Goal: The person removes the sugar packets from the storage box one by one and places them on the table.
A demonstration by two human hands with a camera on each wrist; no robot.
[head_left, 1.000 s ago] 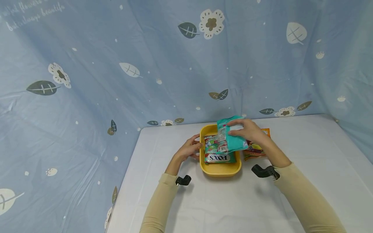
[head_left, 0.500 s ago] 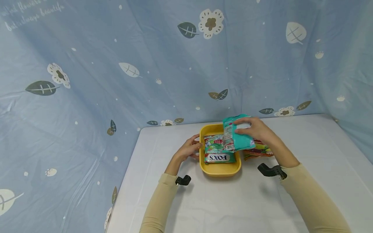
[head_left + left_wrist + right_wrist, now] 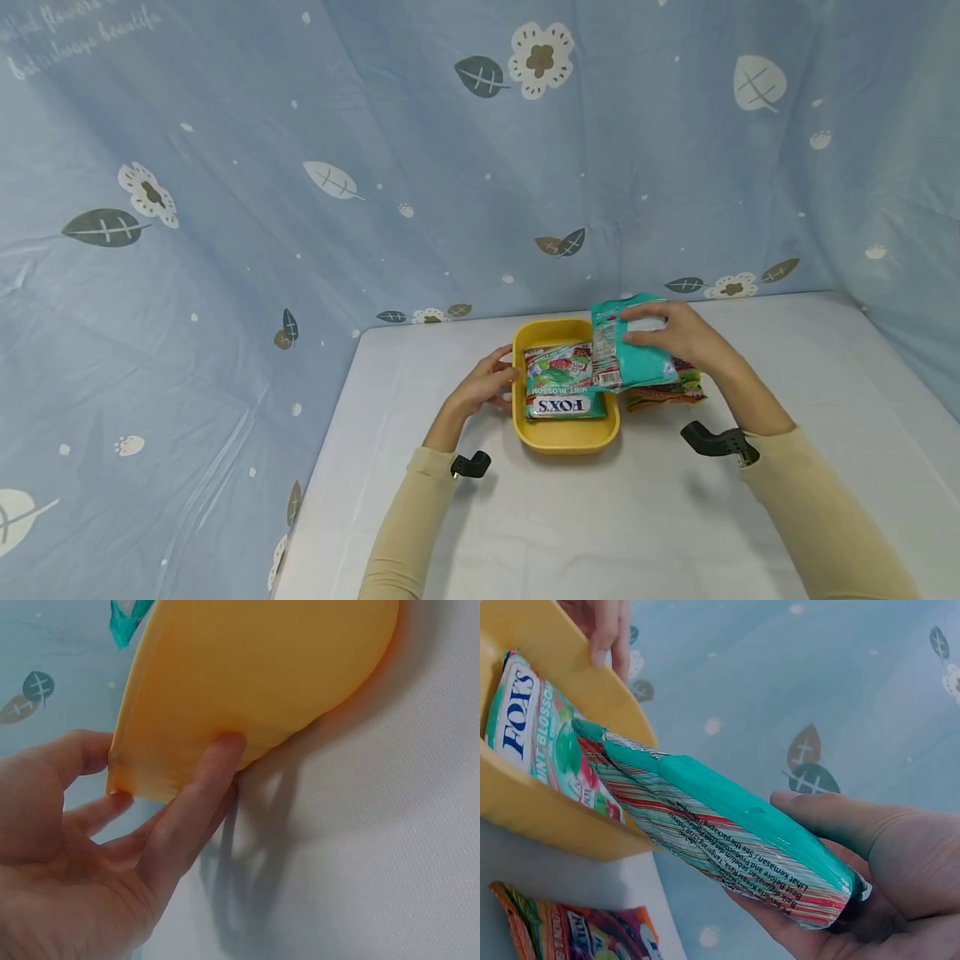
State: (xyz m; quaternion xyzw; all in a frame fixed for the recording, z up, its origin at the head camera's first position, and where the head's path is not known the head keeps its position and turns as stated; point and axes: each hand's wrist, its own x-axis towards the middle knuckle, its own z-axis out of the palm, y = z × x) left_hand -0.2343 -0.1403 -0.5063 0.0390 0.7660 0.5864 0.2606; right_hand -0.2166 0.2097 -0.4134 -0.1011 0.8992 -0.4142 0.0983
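In the head view, my right hand (image 3: pixel 682 340) grips a teal candy bag (image 3: pixel 633 362) above the right rim of a yellow plastic tub (image 3: pixel 570 437). The right wrist view shows this bag (image 3: pixel 735 832) from its edge, with small print on striped foil, pinched between thumb and fingers. Inside the tub lies another teal candy bag (image 3: pixel 562 379) marked FOX'S and Mint Blossom. My left hand (image 3: pixel 482 387) holds the tub's left side. Seen from the left wrist, its thumb is at the rim and its fingers lie against the outer wall of the tub (image 3: pixel 247 675).
An orange and dark red candy bag (image 3: pixel 667 397) lies on the white table (image 3: pixel 555 533) just right of the tub, partly beneath the raised bag in the head view. A blue patterned curtain (image 3: pixel 420 125) hangs behind the table and along its left.
My right hand has moved rightward with the teal candy bag, uncovering more of the FOX'S bag in the tub. My left hand and the tub have stayed in place.
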